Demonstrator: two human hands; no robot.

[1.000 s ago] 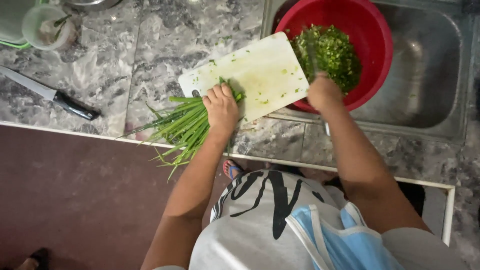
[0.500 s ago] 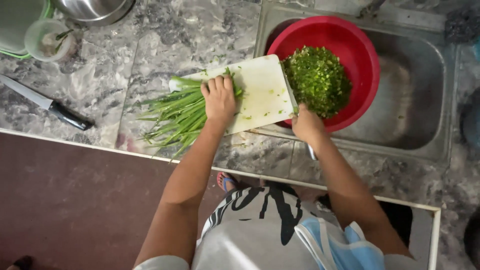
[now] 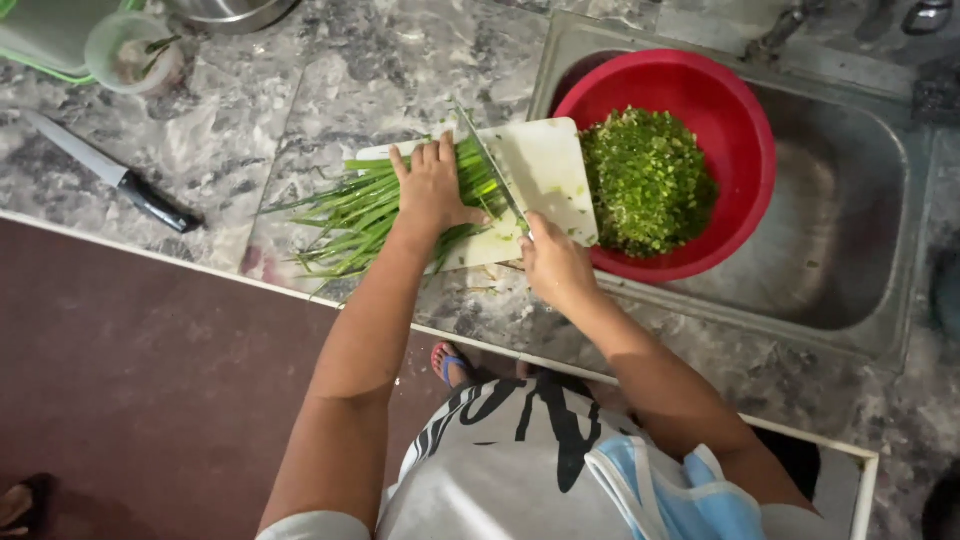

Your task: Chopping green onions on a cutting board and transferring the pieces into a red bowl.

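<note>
My left hand (image 3: 432, 186) presses flat on a bunch of long green onion stalks (image 3: 345, 215) lying across a white cutting board (image 3: 545, 165). My right hand (image 3: 553, 262) grips the handle of a knife (image 3: 490, 165), whose blade rests on the stalks just right of my left fingers. The board's right end overhangs a red bowl (image 3: 740, 130) that is heaped with chopped greens (image 3: 645, 180) and sits in a steel sink (image 3: 860, 230).
A second knife with a black handle (image 3: 105, 170) lies on the marble counter at left. A small plastic cup (image 3: 130, 50), a green-edged item and a metal bowl (image 3: 230, 10) stand at the back left. The counter edge runs below the board.
The board no longer tips over the bowl. My left hand pulled the stalks onto the board, and my right hand moved the knife back from the bowl onto the stalks.
</note>
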